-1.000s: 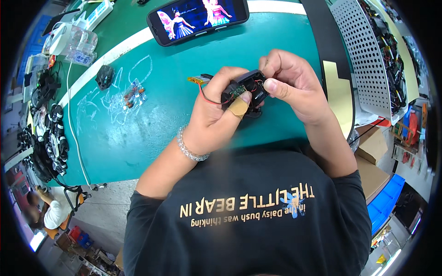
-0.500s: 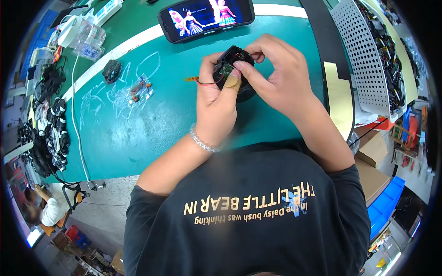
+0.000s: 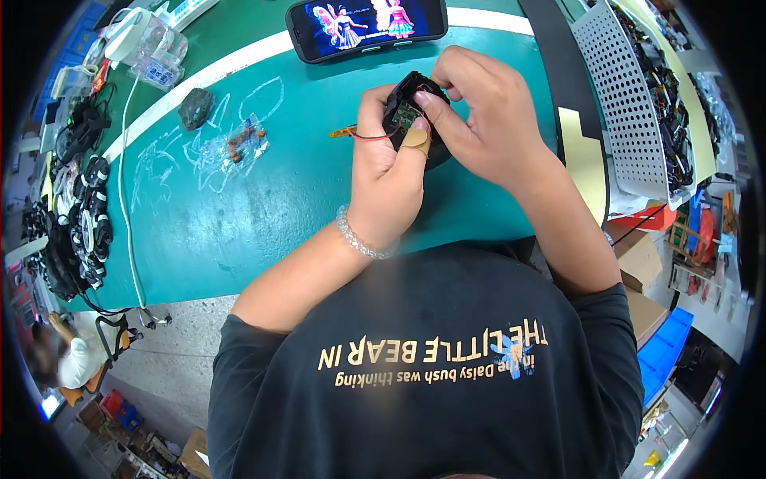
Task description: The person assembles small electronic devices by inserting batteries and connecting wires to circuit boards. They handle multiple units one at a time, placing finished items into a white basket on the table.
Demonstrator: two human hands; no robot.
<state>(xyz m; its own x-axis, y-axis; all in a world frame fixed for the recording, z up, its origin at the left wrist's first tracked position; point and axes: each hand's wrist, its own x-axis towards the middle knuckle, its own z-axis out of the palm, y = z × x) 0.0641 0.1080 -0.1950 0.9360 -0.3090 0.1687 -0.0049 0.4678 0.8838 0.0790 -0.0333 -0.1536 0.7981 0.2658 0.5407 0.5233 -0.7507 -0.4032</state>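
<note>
Above the green table I hold a black plastic housing (image 3: 396, 106) with a green circuit board (image 3: 407, 116) inside it. My left hand (image 3: 387, 172) is closed round its left and lower side, the thumb, with a tan bandage on it, pressing near the board. Thumb and bent fingers of my right hand (image 3: 483, 120) pinch at the housing's upper right edge; what lies between them is too small to make out. A thin red wire (image 3: 373, 138) runs out of the housing to the left, ending at a yellow-orange strip (image 3: 341, 132).
A phone (image 3: 367, 28) playing a video stands beyond my hands. Left lie a dark block (image 3: 195, 108), a clear bag of small parts (image 3: 246, 145), a white cable (image 3: 125, 199) and black coiled cables (image 3: 92, 223). At right stands a perforated white bin (image 3: 622, 104) full of dark parts.
The view has shifted slightly. Both hands still hold the housing, which is tipped a little so more of the circuit board shows. My right fingers remain at its upper edge.
</note>
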